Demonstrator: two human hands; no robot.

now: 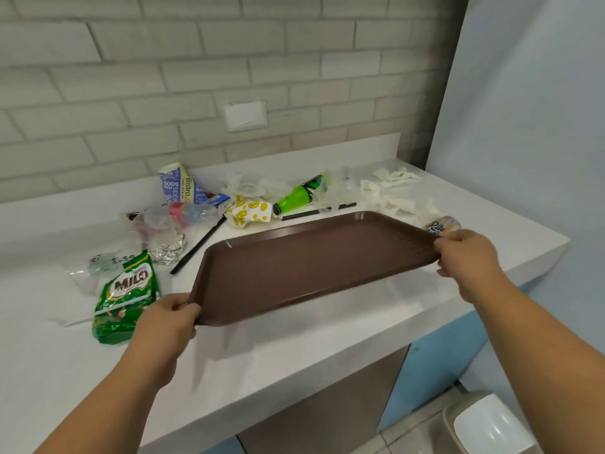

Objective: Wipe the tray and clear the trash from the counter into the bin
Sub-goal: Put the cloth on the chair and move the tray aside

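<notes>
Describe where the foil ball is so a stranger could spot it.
Find the brown tray over the white counter. Left of it, behind the green Milo pouch, sits the foil ball. It alone is crumpled, shiny silver.

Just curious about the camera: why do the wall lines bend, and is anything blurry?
Head view: wide-angle lens bows the brick wall and counter; the tray is sharp; motion smear beside the left hand; soft even light, faint shadow under the tray.

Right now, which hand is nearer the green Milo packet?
Left. The left hand grips the tray beside the Milo packet; the right hand grips the tray's opposite end.
</notes>
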